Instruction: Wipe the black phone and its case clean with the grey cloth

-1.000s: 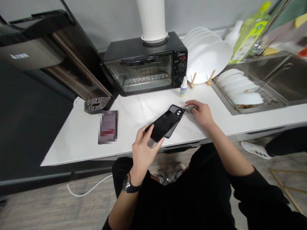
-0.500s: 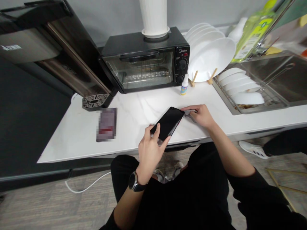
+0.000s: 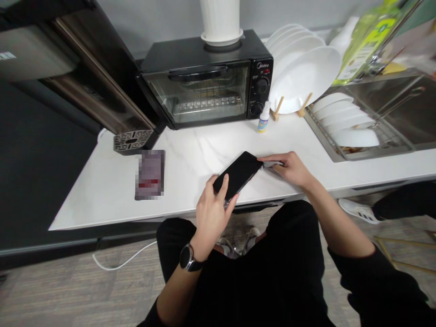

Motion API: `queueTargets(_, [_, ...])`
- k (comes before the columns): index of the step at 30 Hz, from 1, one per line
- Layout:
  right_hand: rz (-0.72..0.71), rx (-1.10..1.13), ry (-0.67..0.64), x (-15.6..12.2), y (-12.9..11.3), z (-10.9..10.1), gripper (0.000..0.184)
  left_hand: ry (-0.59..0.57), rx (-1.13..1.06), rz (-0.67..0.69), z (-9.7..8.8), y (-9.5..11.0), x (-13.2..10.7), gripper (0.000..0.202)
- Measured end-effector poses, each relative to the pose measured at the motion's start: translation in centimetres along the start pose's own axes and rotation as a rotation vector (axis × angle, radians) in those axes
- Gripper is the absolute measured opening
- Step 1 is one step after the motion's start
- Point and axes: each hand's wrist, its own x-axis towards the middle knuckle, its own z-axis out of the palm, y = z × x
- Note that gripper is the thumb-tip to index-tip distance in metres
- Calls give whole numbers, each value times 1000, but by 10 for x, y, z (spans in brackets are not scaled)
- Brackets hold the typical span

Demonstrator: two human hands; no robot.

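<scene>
Smartphone [image 3: 237, 175], just one in sight, sat tilted over the white marble-patterned table [image 3: 102, 204] near its front edge, its lower end in the person's left hand [image 3: 211, 218], whose fingers spread across the black face and curled around the edge. The right hand [image 3: 291, 170] stood at the far end, fingers pressed together, pinching a small grey object [image 3: 272, 164] against the phone's corner; what that object was I couldn't make out. One black watch [image 3: 188, 257] circled the left wrist. Behind them stood one toaster oven [image 3: 200, 86] with two knobs, one small dropper bottle [image 3: 264, 117] just beside it, and one blurred flat package [image 3: 150, 175] lay further left. A wooden stand [image 3: 277, 108] held large white plates [image 3: 303, 77] leaning in a stack, and about five white dishes [image 3: 344, 122] stood in a wire rack [image 3: 391, 136] in the steel sink [image 3: 391, 97]. A moment earlier two black slabs had shown overlapping, with the right hand apart from them; now only one showed, the hand against it.
</scene>
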Motion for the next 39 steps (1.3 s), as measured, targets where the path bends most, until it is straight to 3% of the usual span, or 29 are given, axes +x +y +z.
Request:
queueTargets(9, [-39, -179, 0, -10, -9, 7, 73, 5, 24, 3, 2, 8, 0, 61])
queueTargets(13, [15, -282, 15, -17, -14, 15, 75, 23, 26, -28, 5, 11, 1, 58])
queueTargets(15, [64, -273, 144, -21, -14, 17, 60, 40, 7, -34, 7, 9, 3, 57])
queueTargets(18, [184, -171, 495, -25, -13, 16, 37, 58, -25, -29, 8, 4, 4, 55])
queueTargets(19, [217, -144, 550, -25, -12, 15, 34, 62, -36, -27, 8, 2, 5, 54])
queueTargets(21, [222, -173, 496, -22, -13, 14, 35, 78, -58, -24, 7, 0, 4, 54])
queueTargets(24, [109, -338, 234, -17, -15, 15, 41, 111, -96, -24, 5, -3, 3, 54])
queueTargets(27, [11, -433, 89, -14, -16, 19, 43, 127, -125, -21, 5, -4, 2, 52])
queueTargets(35, [-57, -544, 52, -18, -12, 20, 46, 175, -106, -3, 8, -6, 3, 49])
queueTargets(39, [-66, -543, 35, -17, -15, 22, 52, 132, -84, 17, 6, -9, 3, 64])
